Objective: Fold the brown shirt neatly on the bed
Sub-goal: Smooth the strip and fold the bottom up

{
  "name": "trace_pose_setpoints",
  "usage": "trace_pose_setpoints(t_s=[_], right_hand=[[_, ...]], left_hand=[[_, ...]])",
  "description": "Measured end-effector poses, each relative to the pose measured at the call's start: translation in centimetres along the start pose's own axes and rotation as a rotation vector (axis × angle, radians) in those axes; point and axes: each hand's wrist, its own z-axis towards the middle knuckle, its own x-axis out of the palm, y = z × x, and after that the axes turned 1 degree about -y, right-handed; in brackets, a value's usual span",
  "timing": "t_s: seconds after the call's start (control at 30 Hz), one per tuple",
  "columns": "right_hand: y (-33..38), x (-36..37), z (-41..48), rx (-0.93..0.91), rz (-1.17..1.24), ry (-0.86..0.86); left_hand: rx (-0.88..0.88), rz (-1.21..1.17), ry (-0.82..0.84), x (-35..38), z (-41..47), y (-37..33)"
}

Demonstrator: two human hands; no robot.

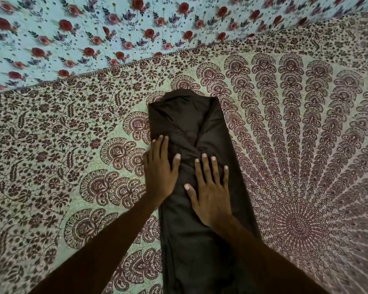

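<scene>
The brown shirt (191,122) lies on the bed as a long narrow strip, its sides folded in, running from the far middle down to the bottom edge of the view. My left hand (160,172) rests flat on the strip's left edge, fingers spread, partly on the bedsheet. My right hand (210,194) lies flat on the middle of the shirt, fingers apart. Neither hand grips the cloth. Creases gather in the fabric between the two hands.
The bed is covered by a pale green sheet with a maroon mandala print (306,145). Beyond it, at the top, is a light blue cloth with red roses (94,28).
</scene>
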Motion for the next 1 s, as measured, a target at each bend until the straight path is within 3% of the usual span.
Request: trace_pose_setpoints(t_s=[0.1, 0.23, 0.37, 0.43, 0.67, 0.87, 1.0], right_hand=[[-0.2, 0.3, 0.0, -0.037, -0.011, 0.026], [0.0, 0.0, 0.6, -0.043, -0.019, 0.043], [-0.3, -1.2, -1.8, -0.048, -0.011, 0.036], [-0.8, -1.6, -4.2, -0.038, 0.004, 0.022], [-3.3, -0.3, -11.3, -0.036, -0.034, 0.105], [-2.9, -2.4, -14.3, -0.009, 0.089, 0.071], [-3.0, -3.4, -19.9, -0.108, 0.068, 0.107]], left_hand=[[0.046, 0.205, 0.121, 1.0, -0.6, 1.3], [0.015, 0.271, 0.182, 0.5, 0.3, 1.0], [-0.092, 0.241, 0.113, -2.0, -1.9, -1.4], [-0.063, 0.216, 0.107, -3.1, -5.2, -3.2], [-0.029, 0.225, 0.307, -3.4, -15.5, -1.8], [-0.023, 0.192, 0.232, -6.6, -17.1, -4.4], [0.002, 0.167, 0.289, -8.0, -24.1, -7.1]])
